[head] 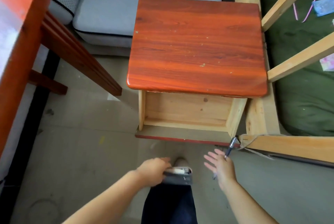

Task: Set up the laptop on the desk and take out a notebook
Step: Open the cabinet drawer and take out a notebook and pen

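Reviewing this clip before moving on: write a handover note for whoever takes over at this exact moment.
Left hand grips a grey notebook by its edge, low in front of the legs.
Right hand holds a pen, other fingers spread.
The drawer of the small red-topped cabinet stands pulled out, nothing visible inside.
Done: notebook out.
Left: no laptop in view; the desk is at left; drawer not yet closed.
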### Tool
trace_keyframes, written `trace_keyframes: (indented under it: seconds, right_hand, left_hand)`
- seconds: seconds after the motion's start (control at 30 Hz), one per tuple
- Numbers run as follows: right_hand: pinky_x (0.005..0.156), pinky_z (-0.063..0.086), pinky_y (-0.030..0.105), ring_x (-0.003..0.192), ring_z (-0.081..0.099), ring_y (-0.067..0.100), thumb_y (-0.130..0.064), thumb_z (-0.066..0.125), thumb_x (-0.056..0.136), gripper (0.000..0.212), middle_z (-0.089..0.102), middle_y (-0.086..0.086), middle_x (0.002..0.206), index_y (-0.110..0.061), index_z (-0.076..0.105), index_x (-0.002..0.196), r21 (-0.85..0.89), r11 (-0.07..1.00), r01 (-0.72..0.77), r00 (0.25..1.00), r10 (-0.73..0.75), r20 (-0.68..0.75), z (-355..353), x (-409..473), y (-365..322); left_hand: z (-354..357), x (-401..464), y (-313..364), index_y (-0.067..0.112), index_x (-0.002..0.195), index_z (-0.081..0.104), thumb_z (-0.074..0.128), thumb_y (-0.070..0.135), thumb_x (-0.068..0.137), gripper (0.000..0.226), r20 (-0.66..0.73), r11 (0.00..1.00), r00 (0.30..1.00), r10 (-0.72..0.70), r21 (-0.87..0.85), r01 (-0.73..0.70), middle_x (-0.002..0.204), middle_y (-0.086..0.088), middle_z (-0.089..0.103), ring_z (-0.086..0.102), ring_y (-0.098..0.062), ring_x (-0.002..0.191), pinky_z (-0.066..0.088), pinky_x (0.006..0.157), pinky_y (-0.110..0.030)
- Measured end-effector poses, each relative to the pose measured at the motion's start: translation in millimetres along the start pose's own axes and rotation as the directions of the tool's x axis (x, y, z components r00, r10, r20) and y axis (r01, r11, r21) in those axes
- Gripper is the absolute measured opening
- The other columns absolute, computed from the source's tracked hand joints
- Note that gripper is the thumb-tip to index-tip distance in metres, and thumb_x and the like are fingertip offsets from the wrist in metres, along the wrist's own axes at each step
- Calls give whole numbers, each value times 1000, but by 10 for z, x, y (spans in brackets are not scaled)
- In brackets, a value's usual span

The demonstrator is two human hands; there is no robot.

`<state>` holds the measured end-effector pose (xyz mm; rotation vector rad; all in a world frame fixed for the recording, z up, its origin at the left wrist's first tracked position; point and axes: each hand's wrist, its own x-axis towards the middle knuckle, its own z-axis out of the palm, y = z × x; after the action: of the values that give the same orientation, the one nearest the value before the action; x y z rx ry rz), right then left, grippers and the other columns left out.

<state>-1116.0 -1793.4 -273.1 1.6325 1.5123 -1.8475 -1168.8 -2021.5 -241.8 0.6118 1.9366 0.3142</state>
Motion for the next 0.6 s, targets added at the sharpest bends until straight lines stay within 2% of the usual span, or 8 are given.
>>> trace_keyframes:
  seconds: [0.07, 0.13, 0.2, 0.27, 0.37, 0.5, 0.6]
  right_hand:
    - [95, 47, 47, 124, 48, 35, 1, 23, 99, 48, 35, 21, 145, -10, 21, 145, 385, 907, -169, 986, 153, 72, 203, 96, -18]
    - [99, 45, 45, 136, 33, 34, 5, 20, 97, 55, 19, 17, 154, -14, 11, 148, 564, 793, -229, 973, 200, 114, 341, 188, -101]
    - [91, 49, 37, 140, 26, 34, 12, 12, 91, 58, 14, 18, 155, -5, 10, 147, 609, 750, -256, 965, 235, 116, 427, 213, -164]
    - [101, 43, 48, 142, 21, 32, 17, 5, 85, 64, 10, 19, 156, -1, 9, 146, 631, 731, -260, 962, 250, 107, 446, 166, -183]
    - [105, 34, 58, 142, 21, 34, 22, 1, 80, 78, 8, 16, 157, -14, 5, 149, 634, 742, -217, 974, 206, 93, 388, 15, -235]
    - [103, 36, 56, 139, 26, 36, 24, 2, 73, 86, 12, 19, 156, -17, 5, 149, 653, 734, -189, 982, 145, 122, 277, -208, -329]
    - [102, 37, 54, 137, 32, 35, 23, 3, 71, 87, 18, 19, 154, -17, 7, 149, 661, 733, -161, 986, 88, 143, 268, -330, -454]
  left_hand:
    - [111, 218, -38, 16, 126, 50, 46, 9, 90, 37, 25, 993, 996, -84, 86, 82, 157, -2, 19, 43, -31, 130, 43, 101, -41]
    - [49, 375, -119, 13, 131, 46, 43, 3, 91, 42, 4, 986, 989, -150, 74, 149, 160, -2, 1, 20, -29, 143, 35, 110, -46]
    - [-88, 446, -171, 10, 129, 47, 40, -1, 90, 41, -20, 984, 986, -166, 67, 167, 160, -5, 4, 7, -28, 146, 28, 114, -46]
    - [-135, 429, -161, 11, 135, 43, 36, -6, 89, 49, -15, 983, 986, -164, 84, 165, 159, -5, 6, 2, -27, 147, 21, 117, -49]
    - [-58, 298, -117, 11, 138, 40, 32, -12, 86, 57, -76, 980, 984, -161, 103, 169, 159, -9, -5, -11, -29, 146, 4, 118, -55]
    - [-70, 125, -41, 12, 139, 39, 31, -18, 81, 66, -112, 987, 987, -116, 103, 127, 158, -12, -12, -19, -30, 144, 1, 117, -56]
    - [-258, 32, 80, 14, 141, 37, 32, -15, 82, 66, -117, 989, 989, -90, 107, 102, 159, -12, -8, -15, -30, 145, 3, 117, -57]
